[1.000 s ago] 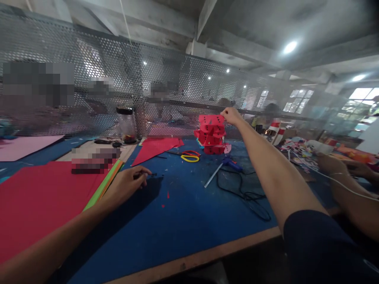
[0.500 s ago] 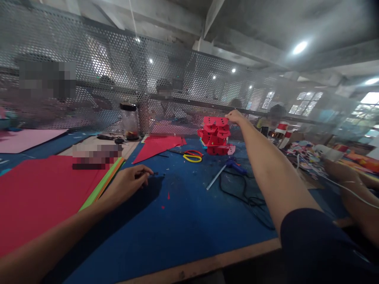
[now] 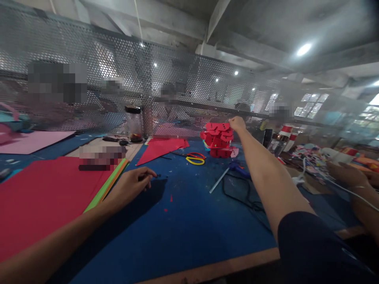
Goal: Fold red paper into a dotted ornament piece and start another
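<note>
My right hand [image 3: 237,123] reaches far forward with its fingers closed at the top right edge of a stack of red paper pieces [image 3: 219,138] with black dots. It grips the upper piece there; the fingertips are partly hidden. On the left, my left hand [image 3: 142,178] hovers low over the blue table, fingers loosely bent and the thumb a little apart. Small dark bits [image 3: 159,175] lie by its fingertips. Between the hands are scissors with red and yellow handles [image 3: 195,159]. A blue glue gun [image 3: 237,169] with a clear glue stick sits below the stack.
Red paper sheets [image 3: 44,189] lie at left over green and orange ones. Behind them stands a lidded jar [image 3: 134,124]. A perforated metal screen [image 3: 183,90] closes off the back. The glue gun's black cord [image 3: 237,197] loops at right, near a co-worker's hand [image 3: 345,173].
The view has shifted slightly, moving the table things a little right and down. My right hand stays at the stack's top right edge. My left hand keeps its place by the dark bits.
</note>
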`<state>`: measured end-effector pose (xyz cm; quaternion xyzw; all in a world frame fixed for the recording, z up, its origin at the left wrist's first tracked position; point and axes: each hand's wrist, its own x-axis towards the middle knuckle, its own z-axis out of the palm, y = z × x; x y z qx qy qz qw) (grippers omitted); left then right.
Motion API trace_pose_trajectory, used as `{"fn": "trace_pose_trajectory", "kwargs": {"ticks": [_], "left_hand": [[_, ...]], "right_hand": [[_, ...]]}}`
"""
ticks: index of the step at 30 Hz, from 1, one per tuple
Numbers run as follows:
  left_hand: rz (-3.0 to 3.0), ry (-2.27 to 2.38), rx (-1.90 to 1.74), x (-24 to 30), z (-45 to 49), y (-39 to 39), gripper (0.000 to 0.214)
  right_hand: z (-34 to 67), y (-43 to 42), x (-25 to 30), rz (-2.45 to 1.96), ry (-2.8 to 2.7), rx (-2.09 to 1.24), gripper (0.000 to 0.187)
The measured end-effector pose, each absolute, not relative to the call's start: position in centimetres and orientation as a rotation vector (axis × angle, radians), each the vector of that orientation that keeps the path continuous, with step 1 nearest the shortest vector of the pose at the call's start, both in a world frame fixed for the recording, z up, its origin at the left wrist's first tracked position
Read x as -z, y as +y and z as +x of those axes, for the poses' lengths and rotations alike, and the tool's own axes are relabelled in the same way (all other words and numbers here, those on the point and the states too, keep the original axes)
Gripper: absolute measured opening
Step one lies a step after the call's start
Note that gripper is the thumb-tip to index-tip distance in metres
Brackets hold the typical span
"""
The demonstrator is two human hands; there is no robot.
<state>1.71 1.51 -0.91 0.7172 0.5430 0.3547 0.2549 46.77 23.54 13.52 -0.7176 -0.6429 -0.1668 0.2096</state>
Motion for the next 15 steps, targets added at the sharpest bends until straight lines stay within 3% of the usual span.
{"fn": "trace_pose_trajectory", "kwargs": {"ticks": [7,10,15], "left_hand": [[1.973,1.463,-1.006,0.9,1.7,1.8,0.036],[1.979,1.513,-1.034,1.0,1.2,2.0,0.033],[1.984,1.601,-1.071,1.1,0.3,2.6,0.029]], "right_hand": [[46.5,20.3,-14.8,-1.805,-1.476,0.532,0.028],[44.6,18.0,-15.3,-1.646,-1.513,0.543,0.035],[38.0,10.1,-13.2,-1.158,-1.768,0.493,0.023]]}}
